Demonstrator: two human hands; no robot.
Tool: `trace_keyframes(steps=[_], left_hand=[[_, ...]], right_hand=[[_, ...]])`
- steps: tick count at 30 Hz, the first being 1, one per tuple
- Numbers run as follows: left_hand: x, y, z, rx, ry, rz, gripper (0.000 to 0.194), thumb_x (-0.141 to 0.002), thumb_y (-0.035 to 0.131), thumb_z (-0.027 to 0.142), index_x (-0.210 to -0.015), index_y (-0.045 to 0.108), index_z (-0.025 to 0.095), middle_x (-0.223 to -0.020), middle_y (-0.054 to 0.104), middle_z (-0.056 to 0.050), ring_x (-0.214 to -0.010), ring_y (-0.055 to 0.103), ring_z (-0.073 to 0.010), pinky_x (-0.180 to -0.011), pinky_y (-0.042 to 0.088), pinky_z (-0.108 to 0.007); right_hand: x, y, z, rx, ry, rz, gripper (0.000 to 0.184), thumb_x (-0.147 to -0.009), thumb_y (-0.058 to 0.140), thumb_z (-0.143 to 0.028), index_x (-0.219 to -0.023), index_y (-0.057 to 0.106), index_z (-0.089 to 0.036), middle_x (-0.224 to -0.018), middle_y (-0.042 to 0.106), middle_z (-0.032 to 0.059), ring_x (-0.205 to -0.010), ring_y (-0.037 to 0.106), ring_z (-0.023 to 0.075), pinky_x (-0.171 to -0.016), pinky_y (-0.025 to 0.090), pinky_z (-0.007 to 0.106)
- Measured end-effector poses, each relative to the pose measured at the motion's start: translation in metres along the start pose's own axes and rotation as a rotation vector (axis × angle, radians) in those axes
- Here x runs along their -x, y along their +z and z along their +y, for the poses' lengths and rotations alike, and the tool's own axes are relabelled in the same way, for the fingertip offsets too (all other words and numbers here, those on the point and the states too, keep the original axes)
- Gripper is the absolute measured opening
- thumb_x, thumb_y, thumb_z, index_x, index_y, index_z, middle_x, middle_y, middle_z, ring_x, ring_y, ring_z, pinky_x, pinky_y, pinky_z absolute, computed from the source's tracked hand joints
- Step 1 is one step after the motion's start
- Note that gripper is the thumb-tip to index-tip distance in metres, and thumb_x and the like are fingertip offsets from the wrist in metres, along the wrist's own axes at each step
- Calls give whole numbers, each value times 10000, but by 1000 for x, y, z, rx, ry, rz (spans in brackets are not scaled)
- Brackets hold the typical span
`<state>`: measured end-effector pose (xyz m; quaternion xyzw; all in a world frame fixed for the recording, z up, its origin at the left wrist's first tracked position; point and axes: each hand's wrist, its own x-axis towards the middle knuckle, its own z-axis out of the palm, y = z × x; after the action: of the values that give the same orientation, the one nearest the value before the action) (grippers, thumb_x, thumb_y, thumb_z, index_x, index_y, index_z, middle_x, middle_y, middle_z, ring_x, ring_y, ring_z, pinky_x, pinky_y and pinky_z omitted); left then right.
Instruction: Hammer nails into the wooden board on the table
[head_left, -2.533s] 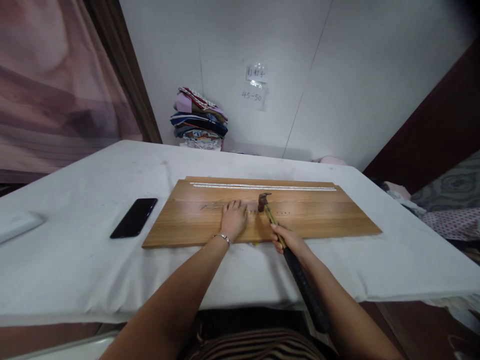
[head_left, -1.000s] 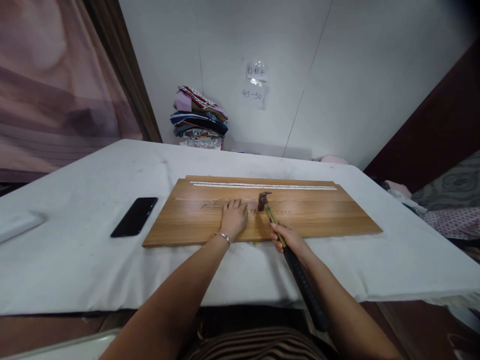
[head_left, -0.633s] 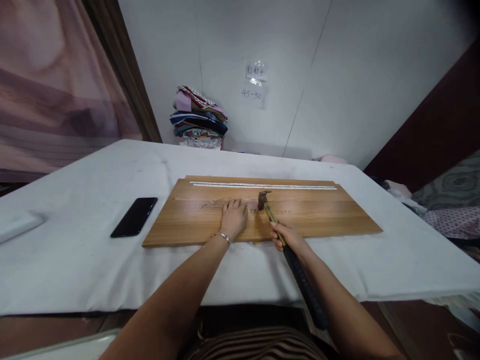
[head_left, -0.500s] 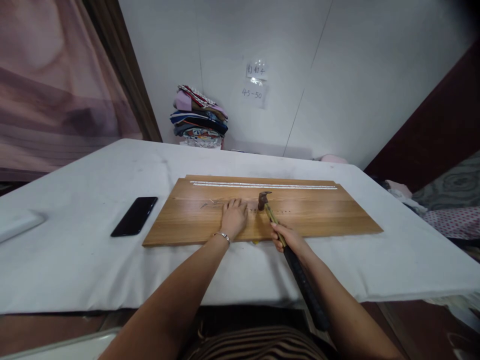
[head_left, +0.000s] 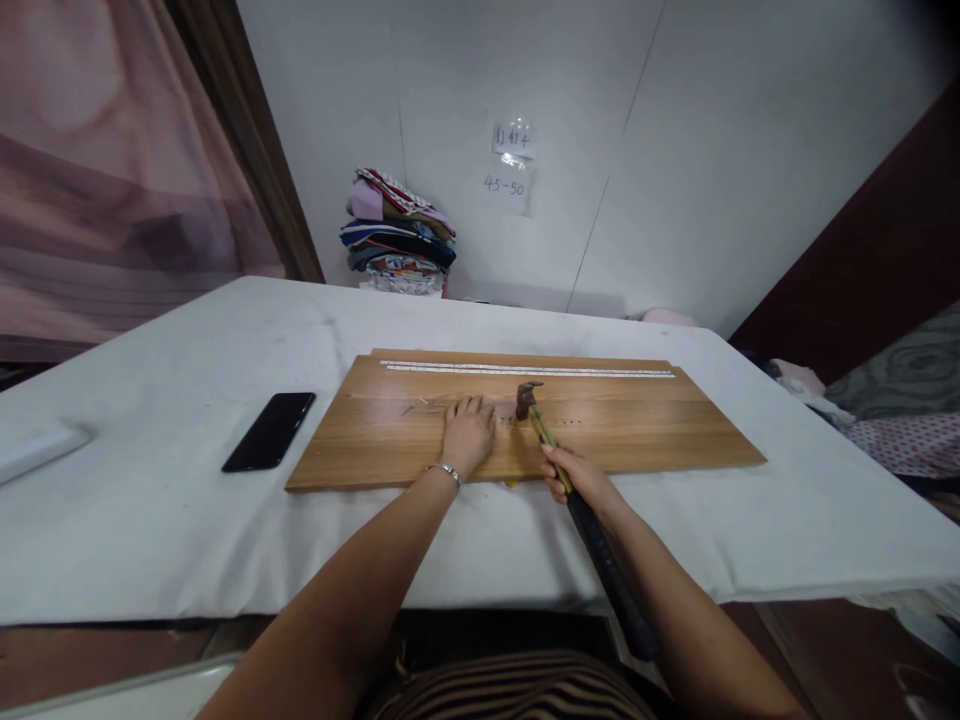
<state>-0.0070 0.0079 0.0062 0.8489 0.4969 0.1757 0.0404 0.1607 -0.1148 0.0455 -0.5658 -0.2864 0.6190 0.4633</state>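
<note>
A wooden board lies flat before me, with a short row of nails along its middle. My right hand is wrapped round the yellow part of a claw hammer's handle; the black grip slants down towards me. The claw hammer has its head over the nail row, but whether it touches a nail I cannot tell. My left hand lies palm down on the board, left of the hammer head, its fingers stretched forward. Several loose nails are scattered just left of those fingers.
Two white measuring strips run along the board's far side. The board sits on a white-covered table. To the left lies a black phone. A stack of folded cloth stands by the wall.
</note>
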Motion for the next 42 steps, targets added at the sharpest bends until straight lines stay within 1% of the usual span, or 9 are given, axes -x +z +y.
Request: trace_keyframes(steps=[3, 9, 14, 20, 24, 30, 38, 42], left_hand=[[0, -1, 0, 2, 0, -6, 367, -1026, 417, 279, -1241, 706, 209, -1420, 630, -138, -1314, 522, -298, -1122, 364, -479], [0, 1, 0, 1, 2, 4, 353, -1023, 423, 277, -1218, 715, 239, -1406, 639, -120, -1303, 528, -291, -1112, 368, -473], [0, 0, -1, 13, 3, 11, 350, -1025, 424, 284, -1214, 716, 240, -1393, 644, -120, -1293, 533, -292, -1114, 367, -469], [1, -2, 1, -2, 3, -10, 354, -1027, 418, 272, -1222, 709, 221, -1400, 638, -126, -1301, 529, -293, -1106, 371, -470], [1, -2, 0, 0, 5, -13, 353, -1029, 411, 262, -1214, 709, 217, -1400, 637, -130, -1298, 532, -292, -1108, 371, -475], [1, -2, 1, -7, -4, -24, 346, -1030, 421, 273, -1226, 701, 221, -1417, 627, -123, -1320, 518, -291, -1117, 360, -463], [1, 0, 0, -5, 5, -8, 321, -1035, 427, 275, -1188, 705, 229, -1361, 652, -120, -1290, 535, -283, -1108, 366, -464], [0, 1, 0, 13, -5, 1, 326, -1031, 439, 272, -1205, 710, 224, -1405, 633, -128, -1312, 529, -289, -1109, 369, -466]], right_hand=[[1, 0, 0, 1, -16, 3, 488, -648, 812, -524, -864, 473, -247, -530, 491, -121, -351, 375, 57, -349, 230, 193], [1, 0, -3, -4, -26, -6, 452, -675, 800, -505, -889, 499, -244, -537, 480, -121, -351, 377, 56, -351, 229, 191], [1, 0, -1, -8, 0, 2, 436, -695, 802, -492, -898, 507, -242, -537, 484, -118, -352, 377, 58, -357, 219, 196], [1, 0, -3, -9, -5, 0, 479, -656, 820, -512, -874, 486, -247, -530, 494, -119, -355, 384, 60, -358, 229, 195], [0, 1, -4, 2, -25, -18, 476, -653, 821, -514, -856, 488, -242, -538, 486, -116, -357, 393, 57, -357, 247, 201], [-1, 0, 0, -5, -4, 16, 465, -661, 801, -510, -911, 522, -236, -528, 483, -122, -347, 381, 56, -352, 225, 195], [1, 0, -5, -4, -23, -20, 496, -639, 831, -531, -833, 477, -242, -522, 479, -121, -350, 382, 56, -352, 249, 204], [-1, 0, -4, 2, -11, -21, 472, -667, 825, -516, -829, 479, -240, -535, 485, -115, -355, 394, 57, -359, 235, 205]])
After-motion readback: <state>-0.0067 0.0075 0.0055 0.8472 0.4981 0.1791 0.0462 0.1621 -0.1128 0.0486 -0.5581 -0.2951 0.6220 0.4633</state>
